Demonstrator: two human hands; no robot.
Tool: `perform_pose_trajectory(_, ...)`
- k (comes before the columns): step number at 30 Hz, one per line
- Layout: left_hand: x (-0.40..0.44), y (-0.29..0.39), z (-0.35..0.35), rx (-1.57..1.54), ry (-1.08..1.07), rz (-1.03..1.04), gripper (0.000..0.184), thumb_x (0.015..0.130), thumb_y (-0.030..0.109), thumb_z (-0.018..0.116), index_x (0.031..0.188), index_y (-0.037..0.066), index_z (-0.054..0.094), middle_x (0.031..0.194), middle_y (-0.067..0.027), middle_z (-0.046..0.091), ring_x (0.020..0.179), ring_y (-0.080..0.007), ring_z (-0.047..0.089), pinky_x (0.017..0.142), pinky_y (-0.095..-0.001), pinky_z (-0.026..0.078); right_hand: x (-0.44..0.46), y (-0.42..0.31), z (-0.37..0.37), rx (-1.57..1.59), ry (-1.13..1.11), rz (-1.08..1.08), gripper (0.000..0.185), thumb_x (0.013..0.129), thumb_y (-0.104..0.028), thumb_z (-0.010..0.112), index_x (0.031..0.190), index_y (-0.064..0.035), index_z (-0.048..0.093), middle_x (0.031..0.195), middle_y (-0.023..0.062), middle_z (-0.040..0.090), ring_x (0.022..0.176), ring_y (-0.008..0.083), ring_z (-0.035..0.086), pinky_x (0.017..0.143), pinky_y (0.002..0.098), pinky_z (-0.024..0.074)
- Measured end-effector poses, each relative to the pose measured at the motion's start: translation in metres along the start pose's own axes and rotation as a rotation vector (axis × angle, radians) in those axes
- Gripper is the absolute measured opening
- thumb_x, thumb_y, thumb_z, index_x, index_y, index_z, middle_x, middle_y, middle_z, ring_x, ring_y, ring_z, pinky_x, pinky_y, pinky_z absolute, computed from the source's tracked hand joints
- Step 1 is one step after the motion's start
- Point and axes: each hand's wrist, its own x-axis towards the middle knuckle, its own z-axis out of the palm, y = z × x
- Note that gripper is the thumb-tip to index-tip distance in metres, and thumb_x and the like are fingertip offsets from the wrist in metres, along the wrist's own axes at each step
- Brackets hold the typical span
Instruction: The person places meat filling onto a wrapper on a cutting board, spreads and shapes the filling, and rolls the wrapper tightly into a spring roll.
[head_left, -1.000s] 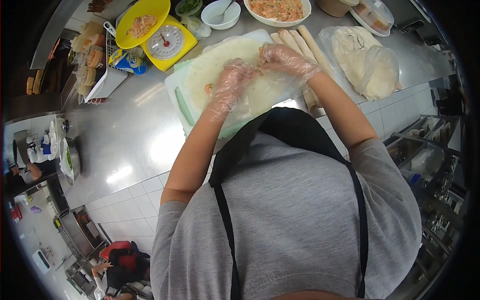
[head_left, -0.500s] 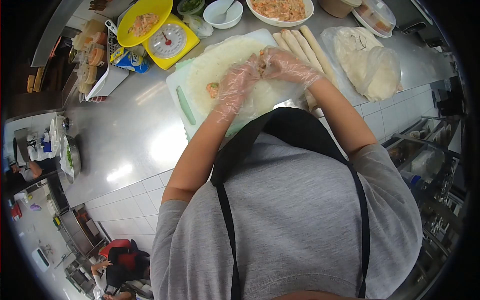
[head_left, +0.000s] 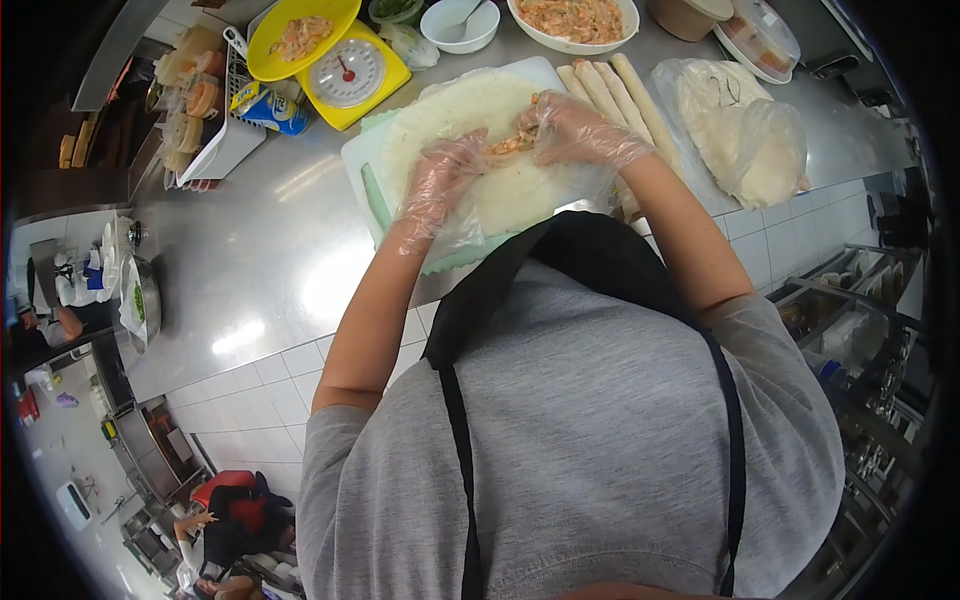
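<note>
A large, thin white wrapper sheet lies on a cutting board. Across its middle runs a short strip of orange-pink chopped filling. My left hand, in a clear plastic glove, is at the strip's left end with fingers curled in against the filling. At the right end, my gloved right hand has its fingers closed on more filling, its palm turned down. The fingers partly hide what they press.
Several long pale rolls lie right of the board, beside bagged wrapper sheets. Behind are a yellow scale with filling in its pan, a bowl of filling and a white bowl with a spoon. Other people are at the far left.
My left hand has moved left, away from my right hand, over the spot where a lump of filling lay. More of the filling strip shows between my hands.
</note>
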Motion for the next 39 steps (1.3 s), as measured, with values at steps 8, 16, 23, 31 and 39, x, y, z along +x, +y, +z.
perform_pose_trajectory(8,-0.013,-0.016,-0.011,-0.31,-0.051,-0.304,0.071,0.069,0.003,0.076,0.133,0.012,0.048,0.104,-0.0058,0.064,0.089,-0.0127,0.058,0.081,-0.0279,0.048,0.004,-0.005,-0.003,-0.023,-0.096,0.123,0.049,0.057,-0.013,0.073,0.105,-0.0072,0.063,0.106,0.0142,0.058,0.112,0.0299,0.05,0.095,0.0364,0.042)
perform_pose_trajectory(16,-0.033,-0.033,-0.022,-0.487,0.05,-0.246,0.077,0.064,0.001,0.08,0.133,0.01,0.049,0.111,-0.0047,0.059,0.088,-0.0118,0.054,0.082,-0.0253,0.046,0.002,0.004,0.002,-0.082,-0.071,0.103,0.058,0.057,-0.014,0.075,0.113,-0.0086,0.061,0.118,0.016,0.055,0.118,0.0307,0.048,0.1,0.0353,0.0384)
perform_pose_trajectory(23,-0.038,-0.013,-0.062,-0.587,0.169,-0.204,0.088,0.067,-0.001,0.077,0.142,0.009,0.031,0.127,-0.0071,0.05,0.108,-0.0142,0.049,0.09,-0.0279,0.045,-0.001,-0.001,-0.031,0.132,-0.12,0.091,0.051,0.067,-0.024,0.074,0.114,-0.0096,0.06,0.118,0.0169,0.055,0.117,0.0302,0.048,0.102,0.0354,0.0349)
perform_pose_trajectory(31,-0.047,-0.03,-0.084,-0.672,0.307,-0.369,0.047,0.075,-0.003,0.072,0.119,0.005,0.057,0.096,-0.002,0.059,0.087,-0.0088,0.057,0.08,-0.0223,0.05,0.036,-0.038,-0.016,-0.113,-0.011,-0.149,0.025,0.076,-0.024,0.067,0.093,-0.0066,0.062,0.098,0.0114,0.06,0.096,0.0297,0.056,0.086,0.0392,0.0444)
perform_pose_trajectory(39,-0.034,-0.019,-0.058,-0.49,0.079,-0.386,0.045,0.072,-0.007,0.07,0.114,0.002,0.06,0.1,-0.0035,0.06,0.091,-0.0111,0.057,0.082,-0.0251,0.048,0.063,-0.032,0.053,0.015,-0.051,-0.204,0.016,0.072,-0.019,0.068,0.081,-0.0076,0.061,0.088,0.0088,0.059,0.087,0.0304,0.056,0.077,0.0393,0.0455)
